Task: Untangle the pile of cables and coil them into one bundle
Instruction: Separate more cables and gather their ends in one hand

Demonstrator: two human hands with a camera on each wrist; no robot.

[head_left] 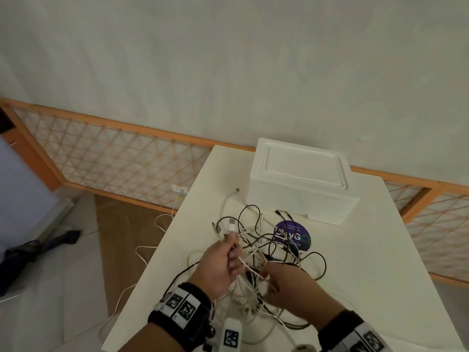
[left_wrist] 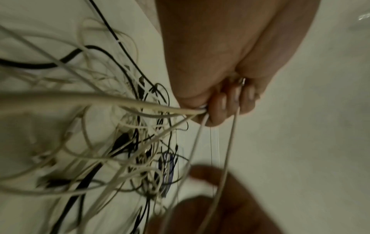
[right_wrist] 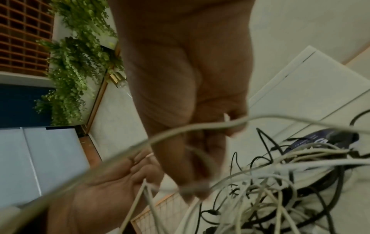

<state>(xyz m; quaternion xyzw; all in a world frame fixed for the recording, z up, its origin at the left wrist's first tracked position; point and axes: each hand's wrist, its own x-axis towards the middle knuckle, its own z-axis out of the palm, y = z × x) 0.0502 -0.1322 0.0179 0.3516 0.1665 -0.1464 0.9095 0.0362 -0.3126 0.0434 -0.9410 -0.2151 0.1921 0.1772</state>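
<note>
White and black cables (head_left: 269, 252) are sitting in one big knot on the table (head_left: 380, 262), right under and just beyond both hands. The left hand (head_left: 223, 262) is curling its fingers around a few white leads, plugs poking out past the knuckles. The right hand (head_left: 289, 283) is pinching a single white strand just beside it, fingers digging into the mess. Honestly the risk looks like this: if the person is pulling that strand while other loops are crossing over it, the knot is probably tightening instead of opening. Yanking could also be dragging the whole pile toward the near edge, or catching the foam box (head_left: 299, 179) sitting beyond the hands.
</note>
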